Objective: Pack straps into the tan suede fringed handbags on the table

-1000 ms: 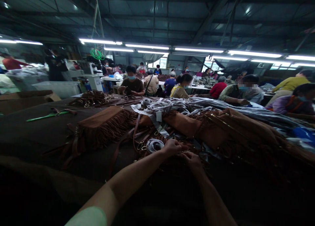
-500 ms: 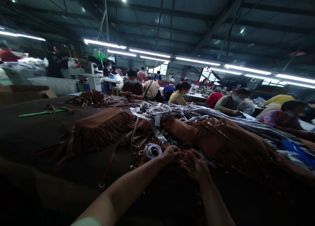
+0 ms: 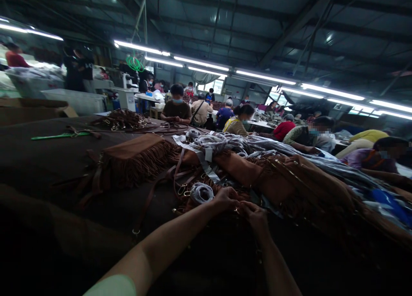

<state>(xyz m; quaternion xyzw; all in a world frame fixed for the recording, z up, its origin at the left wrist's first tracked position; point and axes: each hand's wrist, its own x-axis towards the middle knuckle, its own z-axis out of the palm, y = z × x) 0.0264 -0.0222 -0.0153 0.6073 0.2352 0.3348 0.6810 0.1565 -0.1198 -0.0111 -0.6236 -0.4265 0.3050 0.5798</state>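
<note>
My left hand (image 3: 225,199) and my right hand (image 3: 254,215) meet at the near edge of a heap of brown suede fringe (image 3: 225,197), pinching a small brass fitting (image 3: 237,210) between them. Just left of my left hand lies a coil of grey cord (image 3: 201,193). Brown leather straps with brass clasps (image 3: 182,189) run beside it. Further left sits a fringed brown suede bag (image 3: 135,160). Larger fringed suede pieces (image 3: 289,180) spread to the right of my hands.
Everything lies on a broad dark table (image 3: 48,158). Silvery-grey strap bundles (image 3: 225,143) cover its far side, with a green-handled tool (image 3: 61,135) and a heap of fringed straps (image 3: 120,120) to the left. Several co-workers (image 3: 177,107) sit at tables beyond.
My right hand's fingers have closed in towards my left hand. The whole view has tilted slightly, with the table and people sitting higher in the picture.
</note>
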